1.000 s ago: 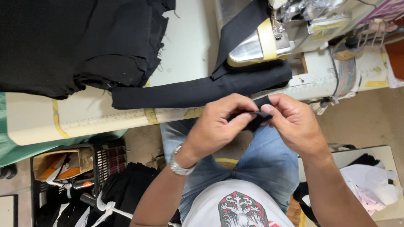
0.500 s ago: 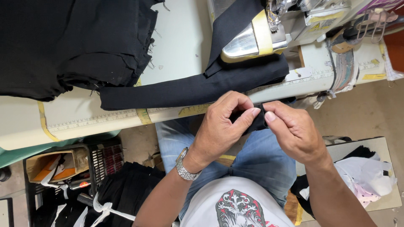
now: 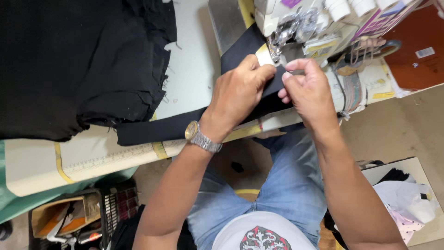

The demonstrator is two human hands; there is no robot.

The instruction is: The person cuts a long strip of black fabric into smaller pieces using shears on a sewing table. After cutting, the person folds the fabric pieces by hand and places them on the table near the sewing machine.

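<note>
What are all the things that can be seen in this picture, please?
strip: 1, black, across table edge up to machine, held by both hands
fabric pile: 1, black, table left
table: 1, pale, ruler marks and yellow tape on front edge
machine: 1, white and grey, top right
box: 1, cardboard, floor lower left
watch: 1, silver and gold, left wrist
jeans: 1, blue, lap
left hand: on strip
right hand: on strip by machine

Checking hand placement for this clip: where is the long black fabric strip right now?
In the head view, the black fabric strip lies across the table's front edge, its right end pinched by the left hand and right hand beside the sewing machine.
</note>
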